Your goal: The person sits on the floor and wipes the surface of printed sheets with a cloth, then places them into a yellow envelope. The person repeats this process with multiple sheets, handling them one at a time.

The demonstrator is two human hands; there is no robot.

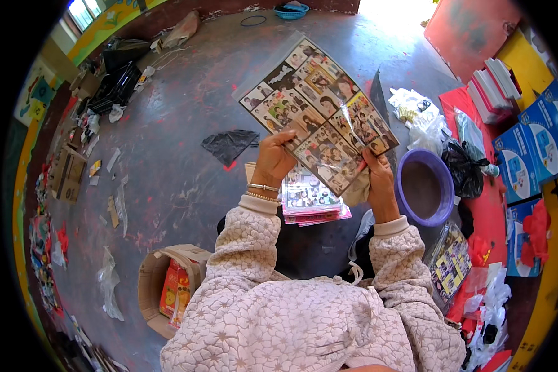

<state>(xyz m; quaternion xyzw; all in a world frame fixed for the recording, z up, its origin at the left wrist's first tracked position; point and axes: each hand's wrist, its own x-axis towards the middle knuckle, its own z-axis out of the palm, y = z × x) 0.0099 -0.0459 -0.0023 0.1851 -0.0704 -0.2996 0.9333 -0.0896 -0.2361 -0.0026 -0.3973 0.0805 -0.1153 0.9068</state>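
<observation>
A glossy sheet of small printed photos (319,105), partly in a clear plastic sleeve, is held up tilted in front of me. My left hand (276,159) is closed on its lower left edge, and my right hand (380,181) pinches the lower right edge. Under the right hand hangs a beige piece (357,189) that I cannot make out. Below the sheet lies a stack of printed sheets (313,197) with pink edges, partly hidden by the sheet and my hands.
A purple basin (424,187) stands right of my right hand. Beyond it are a black plastic bag (462,168) and blue boxes (527,158). Another photo sheet pack (451,263) lies nearer. A cardboard box (152,285) sits at left. Black plastic (229,146) lies on the floor.
</observation>
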